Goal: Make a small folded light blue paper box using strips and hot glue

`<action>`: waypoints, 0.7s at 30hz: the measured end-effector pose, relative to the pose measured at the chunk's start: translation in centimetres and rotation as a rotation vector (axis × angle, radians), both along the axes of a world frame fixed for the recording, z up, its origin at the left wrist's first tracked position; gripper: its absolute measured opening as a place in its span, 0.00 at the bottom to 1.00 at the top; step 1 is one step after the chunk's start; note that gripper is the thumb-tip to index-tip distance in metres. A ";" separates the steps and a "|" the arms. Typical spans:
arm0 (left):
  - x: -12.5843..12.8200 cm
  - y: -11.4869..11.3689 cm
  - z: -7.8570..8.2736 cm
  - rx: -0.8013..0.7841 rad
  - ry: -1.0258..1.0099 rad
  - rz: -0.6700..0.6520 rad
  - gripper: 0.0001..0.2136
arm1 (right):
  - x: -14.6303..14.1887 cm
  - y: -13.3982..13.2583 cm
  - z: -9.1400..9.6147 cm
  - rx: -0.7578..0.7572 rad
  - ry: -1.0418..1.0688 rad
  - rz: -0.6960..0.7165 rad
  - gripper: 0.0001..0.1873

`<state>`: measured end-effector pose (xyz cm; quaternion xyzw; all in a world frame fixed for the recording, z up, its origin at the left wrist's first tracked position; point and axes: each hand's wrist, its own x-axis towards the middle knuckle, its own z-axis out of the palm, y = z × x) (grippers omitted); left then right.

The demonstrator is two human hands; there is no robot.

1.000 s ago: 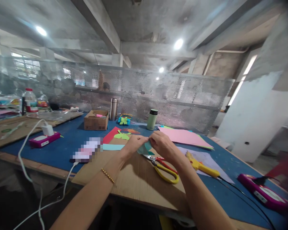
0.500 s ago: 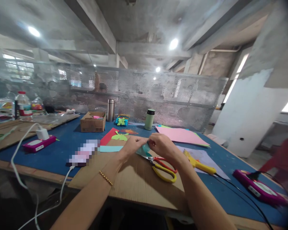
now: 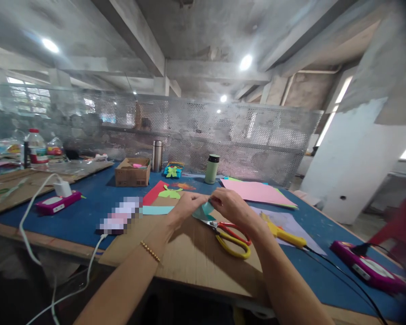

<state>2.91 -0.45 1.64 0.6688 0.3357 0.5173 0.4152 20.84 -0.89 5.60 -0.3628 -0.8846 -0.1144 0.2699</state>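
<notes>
My left hand [image 3: 186,205] and my right hand [image 3: 230,206] meet over a brown cardboard sheet [image 3: 189,257], both pinched on a small teal piece of paper [image 3: 205,210]. The fingers of each hand are closed on its edges. Scissors [image 3: 229,234] with one red and one yellow handle lie on the cardboard just below my right hand. A strip of light blue paper [image 3: 157,210] lies left of my left hand.
A yellow glue gun [image 3: 282,231] with a black cord lies right of the scissors. Pink paper sheets [image 3: 257,192], a green flask [image 3: 211,169], a steel flask [image 3: 157,155], a cardboard box [image 3: 133,171] and paper cut-outs [image 3: 171,193] sit behind. Purple devices [image 3: 57,201] [image 3: 370,268] lie at each side.
Both hands stay pinched on the teal paper, with only small shifts of the fingers. The camera view has wobbled slightly.
</notes>
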 end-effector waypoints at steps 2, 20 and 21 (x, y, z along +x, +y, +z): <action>-0.2 -0.1 0.0 -0.059 -0.040 0.005 0.16 | 0.3 0.0 0.2 -0.035 0.050 0.044 0.09; -1.1 -0.3 -1.3 -0.196 -0.260 -0.019 0.20 | -1.2 -1.8 -1.1 -0.129 0.471 0.177 0.10; -1.1 -0.3 -1.3 -0.168 -0.232 -0.006 0.20 | -1.2 -1.7 -1.1 -0.118 0.463 0.168 0.09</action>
